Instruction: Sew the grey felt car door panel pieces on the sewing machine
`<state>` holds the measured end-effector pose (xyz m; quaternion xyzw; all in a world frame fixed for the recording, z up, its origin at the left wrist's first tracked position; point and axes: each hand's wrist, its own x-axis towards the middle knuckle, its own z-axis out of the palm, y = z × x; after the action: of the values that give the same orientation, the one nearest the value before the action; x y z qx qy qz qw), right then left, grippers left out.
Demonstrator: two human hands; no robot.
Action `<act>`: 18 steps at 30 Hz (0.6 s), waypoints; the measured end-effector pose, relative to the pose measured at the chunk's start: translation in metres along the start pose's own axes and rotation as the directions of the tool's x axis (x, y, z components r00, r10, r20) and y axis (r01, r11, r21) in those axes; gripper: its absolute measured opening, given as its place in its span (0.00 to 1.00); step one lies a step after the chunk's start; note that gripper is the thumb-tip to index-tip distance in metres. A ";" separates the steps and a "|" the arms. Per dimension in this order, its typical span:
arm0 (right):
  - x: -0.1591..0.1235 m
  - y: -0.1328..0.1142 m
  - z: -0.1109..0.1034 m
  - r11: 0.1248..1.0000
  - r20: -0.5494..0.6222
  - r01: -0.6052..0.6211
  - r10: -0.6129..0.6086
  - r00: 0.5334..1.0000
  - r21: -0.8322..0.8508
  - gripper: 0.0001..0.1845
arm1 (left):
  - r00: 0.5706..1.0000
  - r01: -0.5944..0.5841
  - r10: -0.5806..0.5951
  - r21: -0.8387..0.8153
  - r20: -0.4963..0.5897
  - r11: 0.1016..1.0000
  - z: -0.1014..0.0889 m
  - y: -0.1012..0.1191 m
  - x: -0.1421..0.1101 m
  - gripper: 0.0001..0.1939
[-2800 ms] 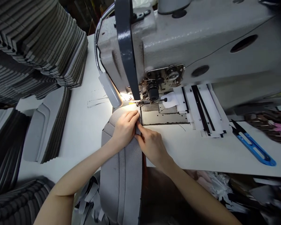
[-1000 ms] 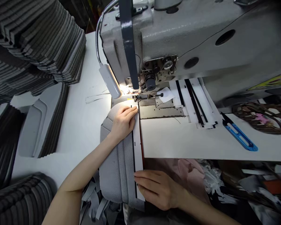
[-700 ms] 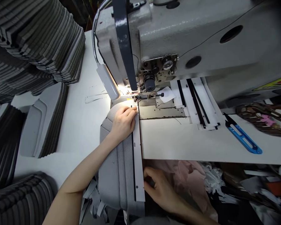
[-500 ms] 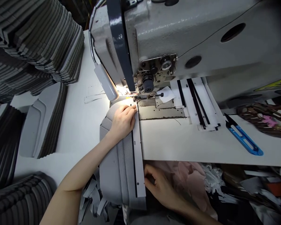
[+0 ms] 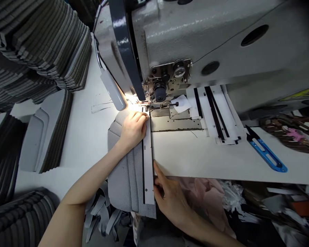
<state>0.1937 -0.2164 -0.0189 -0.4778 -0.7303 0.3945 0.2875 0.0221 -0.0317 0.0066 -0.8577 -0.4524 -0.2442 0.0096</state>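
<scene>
A grey padded panel [image 5: 123,175] lies on the white table [image 5: 87,133] and hangs over its front edge. Along the panel's right side runs a white strip with a black line [image 5: 148,164]. Their top end sits under the presser foot [image 5: 145,105] of a grey sewing machine [image 5: 195,41]. My left hand [image 5: 132,128] presses down on the panel and strip just before the foot, fingers curled close together. My right hand [image 5: 170,197] grips the right edge of panel and strip below the table edge, with the thumb pointing up and the fingers tucked behind.
A small lamp [image 5: 113,90] lights the needle area. More white strips [image 5: 213,113] and blue thread snips [image 5: 266,155] lie right of the needle plate. Tall stacks of grey foam panels [image 5: 41,44] stand at left. Grey scraps [image 5: 100,212] and pink fabric [image 5: 203,192] hang below.
The panel and strip have slid up toward the presser foot. My right hand went from the strip's lower end, round its right edge and upward. My left hand followed the panel forward.
</scene>
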 end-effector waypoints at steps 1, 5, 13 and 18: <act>0.002 -0.001 0.000 1.000 0.001 -0.009 0.009 1.000 -0.017 0.44 | 1.000 0.007 -0.007 -0.011 -0.003 1.000 -0.003 0.005 -0.005 0.10; 0.012 -0.004 -0.003 0.996 0.018 -0.004 0.005 1.000 -0.094 0.39 | 1.000 0.010 -0.011 -0.034 -0.014 0.999 -0.015 0.028 -0.030 0.11; 0.037 -0.015 -0.018 0.983 0.181 -0.077 0.108 0.978 -0.169 0.35 | 1.000 0.006 -0.007 -0.039 -0.021 0.999 -0.017 0.032 -0.041 0.16; 0.049 -0.019 -0.023 0.977 0.190 -0.136 0.168 0.967 -0.166 0.34 | 0.999 0.000 -0.002 -0.058 -0.040 0.998 -0.012 0.022 -0.031 0.15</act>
<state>0.1841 -0.1685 0.0112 -0.5102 -0.7449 0.4054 0.1430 0.0195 -0.0717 0.0087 -0.8524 -0.4451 -0.2743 -0.0065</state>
